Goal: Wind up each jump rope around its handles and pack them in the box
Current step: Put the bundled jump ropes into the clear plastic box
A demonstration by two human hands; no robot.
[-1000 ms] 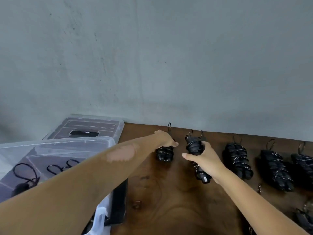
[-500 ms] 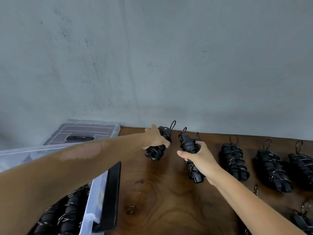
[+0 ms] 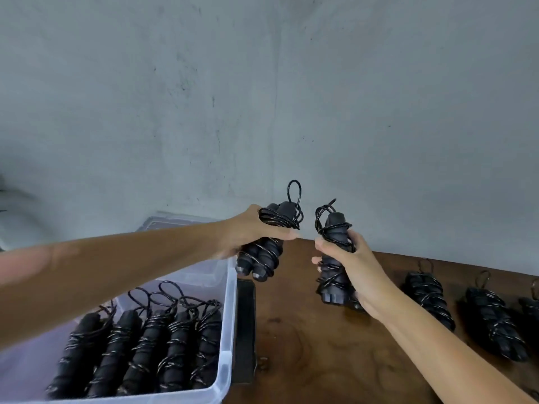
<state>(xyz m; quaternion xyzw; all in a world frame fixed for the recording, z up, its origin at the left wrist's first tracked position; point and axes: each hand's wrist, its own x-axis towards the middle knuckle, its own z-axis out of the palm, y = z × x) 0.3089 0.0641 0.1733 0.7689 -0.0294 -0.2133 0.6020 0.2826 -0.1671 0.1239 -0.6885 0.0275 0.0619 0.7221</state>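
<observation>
The left hand (image 3: pixel 248 237) is gripping one wound rope (image 3: pixel 269 243) and the right hand (image 3: pixel 347 258) is gripping another rope (image 3: pixel 335 258), both up above the worktop (image 3: pixel 335 360), with the box (image 3: pixel 227 330) sitting under the left arm.

Both bare arms reach forward, the left arm (image 3: pixel 116 266) coming in from the left edge and the right arm (image 3: pixel 437 348) rising from the lower right corner. The left hand (image 3: pixel 250 234) is raised, fingers curled round a rope bundle (image 3: pixel 268 243), thumb laid across its front and pointing right. The right hand (image 3: pixel 350 258) sits just beside it at about the same height, gripping a second bundle (image 3: pixel 332 258) upright, thumb on the near side, fingers wrapped behind. The two hands do not touch.
</observation>
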